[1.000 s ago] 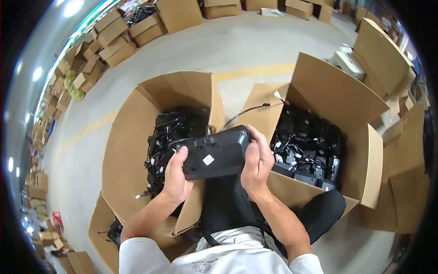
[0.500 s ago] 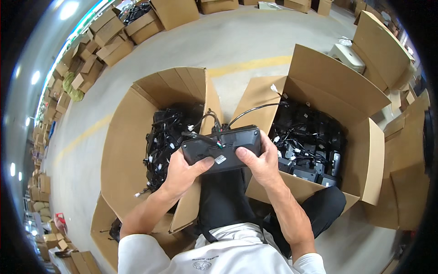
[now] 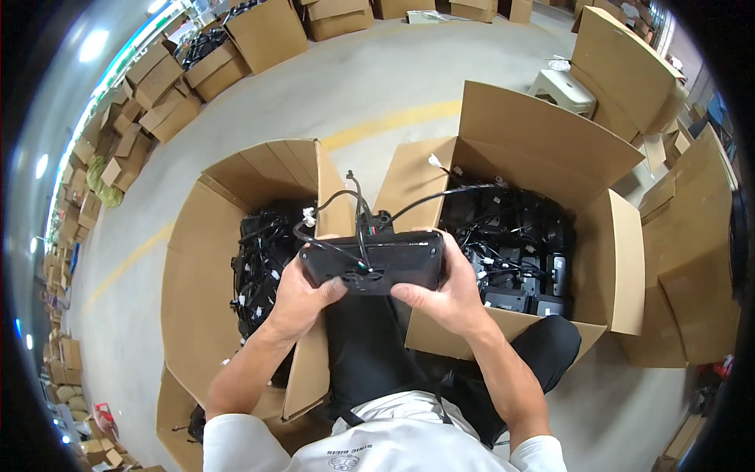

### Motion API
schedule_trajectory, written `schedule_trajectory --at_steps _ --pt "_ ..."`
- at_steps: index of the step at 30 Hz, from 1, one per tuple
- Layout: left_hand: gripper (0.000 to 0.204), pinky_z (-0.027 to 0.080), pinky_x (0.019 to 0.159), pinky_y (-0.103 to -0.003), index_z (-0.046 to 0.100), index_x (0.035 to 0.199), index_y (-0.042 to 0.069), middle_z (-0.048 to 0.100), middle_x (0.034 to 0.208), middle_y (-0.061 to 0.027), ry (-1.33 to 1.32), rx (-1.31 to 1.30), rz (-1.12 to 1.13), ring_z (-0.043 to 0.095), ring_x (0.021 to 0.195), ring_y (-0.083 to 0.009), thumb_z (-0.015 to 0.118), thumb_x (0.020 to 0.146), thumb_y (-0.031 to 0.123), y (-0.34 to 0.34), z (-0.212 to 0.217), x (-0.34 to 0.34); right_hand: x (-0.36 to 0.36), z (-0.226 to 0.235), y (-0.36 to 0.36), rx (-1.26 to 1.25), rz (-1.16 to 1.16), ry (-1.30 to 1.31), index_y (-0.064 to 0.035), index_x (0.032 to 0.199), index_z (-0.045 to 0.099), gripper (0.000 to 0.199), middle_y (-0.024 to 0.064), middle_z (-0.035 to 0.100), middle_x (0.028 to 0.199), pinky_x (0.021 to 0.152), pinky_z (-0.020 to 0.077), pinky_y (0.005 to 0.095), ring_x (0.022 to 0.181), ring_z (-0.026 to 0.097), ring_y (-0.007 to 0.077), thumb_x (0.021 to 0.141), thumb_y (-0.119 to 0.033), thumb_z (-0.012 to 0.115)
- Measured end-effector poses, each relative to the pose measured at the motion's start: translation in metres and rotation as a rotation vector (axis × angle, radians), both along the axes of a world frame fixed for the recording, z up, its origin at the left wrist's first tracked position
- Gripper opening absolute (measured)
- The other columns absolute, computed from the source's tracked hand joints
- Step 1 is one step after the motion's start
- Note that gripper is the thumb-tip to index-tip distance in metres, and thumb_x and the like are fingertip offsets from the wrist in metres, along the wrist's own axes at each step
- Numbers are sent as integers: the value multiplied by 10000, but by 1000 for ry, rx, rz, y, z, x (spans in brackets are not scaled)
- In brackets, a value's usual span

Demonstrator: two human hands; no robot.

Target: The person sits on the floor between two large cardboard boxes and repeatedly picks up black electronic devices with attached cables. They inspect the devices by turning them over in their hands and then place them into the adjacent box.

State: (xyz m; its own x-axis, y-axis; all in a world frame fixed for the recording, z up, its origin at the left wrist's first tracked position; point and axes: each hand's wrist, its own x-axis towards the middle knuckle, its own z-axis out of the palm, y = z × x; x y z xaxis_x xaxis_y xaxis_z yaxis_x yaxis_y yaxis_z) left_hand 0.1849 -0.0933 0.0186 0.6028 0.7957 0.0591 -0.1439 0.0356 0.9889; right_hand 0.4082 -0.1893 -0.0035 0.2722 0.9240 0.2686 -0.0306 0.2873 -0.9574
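Observation:
Between my two hands is a black rectangular electronic unit [image 3: 393, 259] with black cables [image 3: 358, 208] rising from its top and back. My left hand [image 3: 303, 295] grips its left end, the thumb lying along the lower edge. The right end is in my right hand [image 3: 444, 291], its thumb also pressed near the lower edge. The other fingers are mostly hidden behind the unit. One cable arcs right toward the right carton, and a white connector [image 3: 308, 216] hangs by the left end. The unit is held above my lap, between two open cartons.
The left carton [image 3: 197, 283] holds a tangle of black cabled parts [image 3: 263, 275] with white plugs. More black units [image 3: 511, 244] fill the right carton [image 3: 550, 149]. Other cartons [image 3: 169, 86] line the far wall. A pale plastic stool [image 3: 562, 93] stands beyond the right carton.
The unit has tilted, so its top edge shows differently and the pale label on its face is no longer visible. My right thumb has slid lower. The whole view has shifted slightly.

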Motion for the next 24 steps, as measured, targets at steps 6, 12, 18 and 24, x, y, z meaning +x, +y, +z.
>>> schedule_trajectory --at_steps 6,12,18,24 --pt "442 502 1030 -388 587 1270 9 666 1249 -121 18 -339 11 641 1162 -207 576 1061 398 -13 -4 17 -2 -6 15 476 -496 -777 31 1276 579 655 205 648 1173 939 544 461 1085 645 402 666 -31 810" --pt "485 501 1041 -381 504 1394 98 617 1307 -63 -167 -677 11 621 1160 -172 708 987 266 -13 -25 27 -24 -20 0 571 -335 -1175 21 1252 640 441 174 647 1273 1019 509 452 1175 628 302 841 -136 636" --pt "798 511 1039 -356 403 1452 21 602 1286 -83 -70 -314 -25 614 1189 -184 861 814 162 -8 -22 30 -6 -24 -24 610 -207 -779 32 1211 671 471 178 652 1259 1078 484 465 1239 614 327 817 -189 803" --pt "1210 273 1215 -385 131 1622 -17 398 1557 -159 89 -92 -186 394 1452 -247 915 718 164 -18 -20 39 30 -19 -14 -29 30 316 66 1437 460 828 139 612 1316 1074 456 367 1206 588 209 823 -283 892"
